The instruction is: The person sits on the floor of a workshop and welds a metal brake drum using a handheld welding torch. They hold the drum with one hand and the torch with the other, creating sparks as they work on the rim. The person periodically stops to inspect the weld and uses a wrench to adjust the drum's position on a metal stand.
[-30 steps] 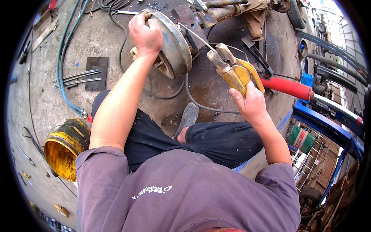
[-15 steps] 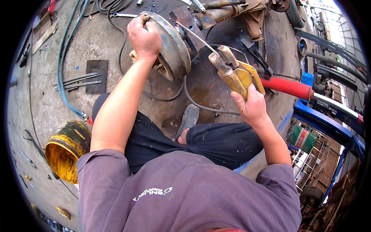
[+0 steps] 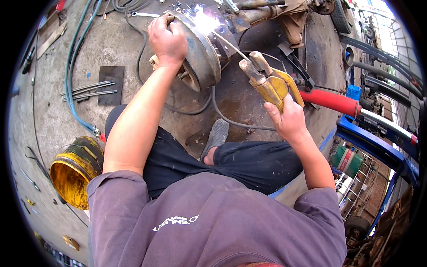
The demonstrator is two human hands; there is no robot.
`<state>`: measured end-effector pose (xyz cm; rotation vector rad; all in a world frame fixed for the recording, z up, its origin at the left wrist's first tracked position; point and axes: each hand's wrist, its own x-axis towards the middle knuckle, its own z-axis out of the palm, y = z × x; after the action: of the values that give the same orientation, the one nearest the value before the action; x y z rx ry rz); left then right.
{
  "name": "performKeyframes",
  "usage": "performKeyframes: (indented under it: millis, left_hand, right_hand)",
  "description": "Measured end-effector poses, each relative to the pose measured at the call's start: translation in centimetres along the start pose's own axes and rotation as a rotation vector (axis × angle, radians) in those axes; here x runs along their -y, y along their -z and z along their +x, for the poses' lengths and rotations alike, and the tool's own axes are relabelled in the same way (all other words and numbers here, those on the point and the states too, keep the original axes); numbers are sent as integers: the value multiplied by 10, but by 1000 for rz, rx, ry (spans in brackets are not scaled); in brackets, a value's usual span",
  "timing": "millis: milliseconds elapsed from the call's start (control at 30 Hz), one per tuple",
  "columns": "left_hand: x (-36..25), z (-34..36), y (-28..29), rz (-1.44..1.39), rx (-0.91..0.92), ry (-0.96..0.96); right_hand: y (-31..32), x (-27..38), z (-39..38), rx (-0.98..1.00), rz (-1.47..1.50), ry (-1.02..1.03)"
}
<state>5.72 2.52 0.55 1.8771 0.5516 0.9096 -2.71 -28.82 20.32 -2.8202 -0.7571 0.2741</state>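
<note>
My left hand (image 3: 168,42) is closed over the upper rim of a worn, rusty metal brake drum (image 3: 200,53), which stands tilted on its edge. In my right hand (image 3: 286,116) is a yellow, scuffed welding electrode holder (image 3: 272,86). A thin welding rod (image 3: 231,44) sticks out of its jaws toward the upper left. The rod's tip meets a dark metal plate (image 3: 227,41) just beyond the drum. A bright white-violet arc (image 3: 205,20) burns there with sparks, and its glare hides the contact point and part of the plate.
Several loose rods (image 3: 91,90) lie across a dark plate (image 3: 111,73) at left. A yellow-stained bucket (image 3: 71,178) lies on its side nearby. Blue hoses (image 3: 71,71) and black cables cross the floor. A red cylinder (image 3: 331,103) and a blue metal frame (image 3: 373,142) stand at right; a rusty axle (image 3: 262,15) is ahead.
A bright arc with sparks has appeared at the rod's tip, where only a small glow showed before. Both hands keep nearly the same place and grip.
</note>
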Motion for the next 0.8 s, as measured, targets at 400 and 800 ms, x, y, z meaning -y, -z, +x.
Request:
performKeyframes:
  millis: [400,800]
  left_hand:
    - [1,0,-3,-1,12,8]
    - [-1,0,0,-11,6,13]
  right_hand:
    - [2,1,0,12,-20,-16]
    - [11,4,-3,-75,63,23]
